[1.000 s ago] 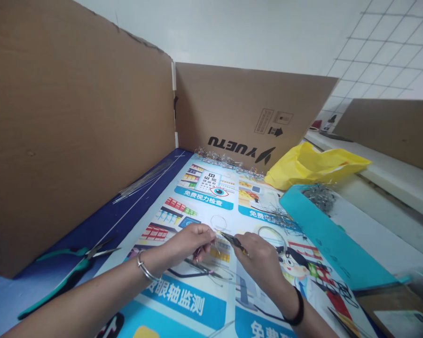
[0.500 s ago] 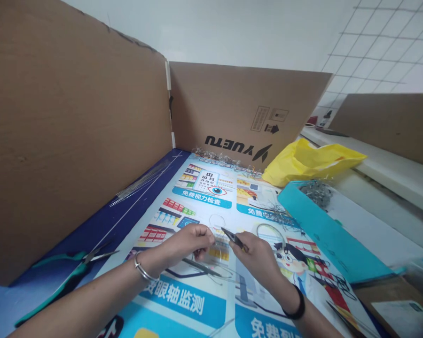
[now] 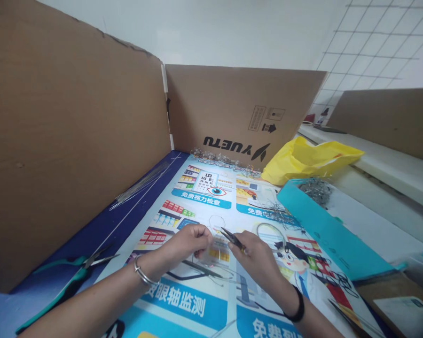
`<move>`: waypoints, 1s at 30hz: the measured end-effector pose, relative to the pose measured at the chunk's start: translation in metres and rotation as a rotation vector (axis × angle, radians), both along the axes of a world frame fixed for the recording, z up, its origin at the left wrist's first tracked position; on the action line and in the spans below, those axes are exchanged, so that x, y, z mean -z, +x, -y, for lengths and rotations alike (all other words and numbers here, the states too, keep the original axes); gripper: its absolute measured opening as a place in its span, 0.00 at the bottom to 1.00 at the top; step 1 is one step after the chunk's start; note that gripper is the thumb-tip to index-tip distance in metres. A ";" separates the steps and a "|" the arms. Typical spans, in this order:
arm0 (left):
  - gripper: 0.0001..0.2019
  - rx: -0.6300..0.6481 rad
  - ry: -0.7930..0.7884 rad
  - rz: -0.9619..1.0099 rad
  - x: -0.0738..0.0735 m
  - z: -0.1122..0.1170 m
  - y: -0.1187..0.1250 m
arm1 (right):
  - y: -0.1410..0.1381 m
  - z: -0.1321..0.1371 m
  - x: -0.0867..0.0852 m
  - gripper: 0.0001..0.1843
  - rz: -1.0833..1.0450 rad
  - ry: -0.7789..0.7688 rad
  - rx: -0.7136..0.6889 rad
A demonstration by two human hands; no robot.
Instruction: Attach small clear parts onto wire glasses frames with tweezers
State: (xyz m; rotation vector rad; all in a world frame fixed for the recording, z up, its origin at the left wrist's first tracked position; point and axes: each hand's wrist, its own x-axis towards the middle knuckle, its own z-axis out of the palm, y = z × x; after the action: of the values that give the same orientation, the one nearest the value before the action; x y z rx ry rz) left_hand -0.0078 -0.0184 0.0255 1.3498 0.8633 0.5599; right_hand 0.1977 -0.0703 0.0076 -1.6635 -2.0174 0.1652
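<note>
My left hand (image 3: 193, 240) is closed in a pinch on a thin wire (image 3: 216, 216), which curves up in a loop in front of the fingertips. In my right hand (image 3: 255, 258) is a pair of dark-jawed pliers (image 3: 233, 239), its tips close to the wire. Whether the jaws touch the wire I cannot tell. Under and between the hands, several straight wires (image 3: 211, 273) lie across the printed poster (image 3: 197, 319). A coiled wire ring (image 3: 270, 227) rests just beyond my right hand.
Teal-handled pliers (image 3: 68, 281) lie open at left, with a bundle of straight wires (image 3: 139, 185) beyond. Cardboard walls (image 3: 215, 103) stand left and behind. Wire pieces (image 3: 229, 163) line the back. At right are a teal box (image 3: 324, 230) with tangled wire and a yellow bag (image 3: 306, 159).
The pliers' jaws look slightly further apart than before. Both hands stay nearly in place, and the view has shifted a little.
</note>
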 end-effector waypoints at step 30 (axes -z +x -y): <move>0.04 0.164 0.023 -0.084 0.005 0.002 -0.001 | 0.000 0.014 0.011 0.10 0.200 0.301 -0.144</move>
State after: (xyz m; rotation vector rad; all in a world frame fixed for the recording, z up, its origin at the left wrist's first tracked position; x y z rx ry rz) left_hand -0.0085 -0.0205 0.0201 1.4584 0.8065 0.3890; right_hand 0.1981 -0.0842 -0.0036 -1.3928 -2.1834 -0.2543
